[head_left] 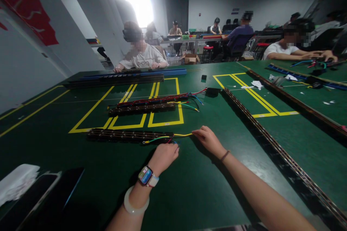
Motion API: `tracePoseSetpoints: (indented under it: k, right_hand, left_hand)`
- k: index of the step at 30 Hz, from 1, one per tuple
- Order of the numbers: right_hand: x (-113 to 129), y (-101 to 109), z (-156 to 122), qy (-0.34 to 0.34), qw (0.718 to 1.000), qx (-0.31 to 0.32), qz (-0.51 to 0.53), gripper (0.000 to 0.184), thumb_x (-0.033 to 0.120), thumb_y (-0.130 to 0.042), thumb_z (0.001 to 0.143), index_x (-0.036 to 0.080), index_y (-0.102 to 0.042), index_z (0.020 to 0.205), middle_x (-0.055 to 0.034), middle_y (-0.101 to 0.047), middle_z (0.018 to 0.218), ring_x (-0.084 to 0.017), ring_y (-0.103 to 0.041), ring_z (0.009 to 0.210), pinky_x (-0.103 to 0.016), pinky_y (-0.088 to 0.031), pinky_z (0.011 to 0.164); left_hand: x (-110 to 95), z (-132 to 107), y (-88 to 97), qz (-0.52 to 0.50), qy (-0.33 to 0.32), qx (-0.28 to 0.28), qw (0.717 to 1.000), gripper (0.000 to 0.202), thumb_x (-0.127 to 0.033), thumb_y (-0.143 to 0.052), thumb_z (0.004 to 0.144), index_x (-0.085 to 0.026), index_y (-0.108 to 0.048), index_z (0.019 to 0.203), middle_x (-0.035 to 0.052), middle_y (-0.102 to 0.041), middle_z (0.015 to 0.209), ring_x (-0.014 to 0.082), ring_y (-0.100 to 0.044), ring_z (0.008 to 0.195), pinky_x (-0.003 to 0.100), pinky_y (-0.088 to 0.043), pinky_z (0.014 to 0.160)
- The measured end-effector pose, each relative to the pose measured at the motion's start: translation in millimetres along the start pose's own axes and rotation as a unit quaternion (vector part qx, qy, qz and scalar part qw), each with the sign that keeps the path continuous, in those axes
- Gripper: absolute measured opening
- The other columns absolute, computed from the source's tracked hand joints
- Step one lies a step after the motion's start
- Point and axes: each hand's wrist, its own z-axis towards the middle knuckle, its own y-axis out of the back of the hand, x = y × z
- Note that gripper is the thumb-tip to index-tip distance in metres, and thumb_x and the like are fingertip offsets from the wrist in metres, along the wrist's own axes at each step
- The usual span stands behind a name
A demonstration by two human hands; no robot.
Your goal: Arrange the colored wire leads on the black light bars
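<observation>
A dark strip with metal rails [121, 135] lies crosswise in front of me, with coloured wires coming out of its right end. My right hand [210, 140] is closed in a pinch on the tip of the yellow wire [183, 135], which is drawn out straight to the right. Just below that end, my left hand [165, 157] is closed, its fingertips at a blue wire [175, 142]; the grip itself is partly hidden. A red wire shows beside the blue one. The green-and-yellow wire [157, 139], ending in a ring terminal, lies loose over the strip.
Two shorter wired strips [143, 107] lie beyond, inside yellow tape markings. A long railed strip [271, 148] runs down the right side. White paper [18, 180] and a dark flat piece sit at lower left. Co-workers [143, 56] sit across the green table [203, 191].
</observation>
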Motion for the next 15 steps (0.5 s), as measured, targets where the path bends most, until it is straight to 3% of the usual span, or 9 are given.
tracePoseSetpoints:
  k: [6,10,13,15]
  right_hand:
    - [1,1,0,-0.004,1.0,0.002,0.004,0.024,0.03,-0.047,0.093,0.02,-0.068,0.1,-0.0053,-0.056,0.079,-0.017,-0.052,0.078,-0.028,-0.044,0.068]
    - [1,1,0,-0.006,1.0,0.007,0.007,0.026,0.03,-0.046,0.093,0.019,-0.068,0.1,-0.0056,-0.056,0.079,-0.018,-0.052,0.077,-0.029,-0.043,0.068]
    - [-1,1,0,-0.009,1.0,0.017,0.009,0.028,0.033,-0.044,0.094,0.02,-0.067,0.1,-0.0061,-0.057,0.08,-0.018,-0.053,0.078,-0.029,-0.044,0.069]
    - [-2,1,0,-0.01,1.0,0.025,0.011,0.03,0.035,-0.043,0.094,0.02,-0.067,0.101,-0.0064,-0.058,0.082,-0.018,-0.054,0.078,-0.029,-0.044,0.069]
  left_hand:
    - [2,0,-0.3,-0.009,-0.012,-0.002,1.0,0.018,-0.022,-0.066,0.077,-0.019,-0.059,0.06,-0.0015,-0.041,0.054,0.013,-0.034,0.05,0.023,-0.033,0.062]
    - [3,-1,-3.9,-0.012,-0.034,-0.012,0.999,0.019,-0.029,-0.067,0.077,-0.018,-0.059,0.063,-0.0006,-0.044,0.054,0.0141,-0.044,0.054,0.024,-0.036,0.065]
    - [-1,-1,-5.5,0.109,-0.047,-0.011,0.993,0.027,-0.039,-0.06,0.082,-0.017,-0.058,0.065,0.0009,-0.048,0.055,0.0165,-0.052,0.059,0.026,-0.038,0.066]
    - [-8,-2,-4.5,0.242,-0.06,0.006,0.968,0.034,-0.042,-0.047,0.089,-0.016,-0.058,0.07,0.0033,-0.055,0.06,0.0176,-0.055,0.06,0.028,-0.039,0.064]
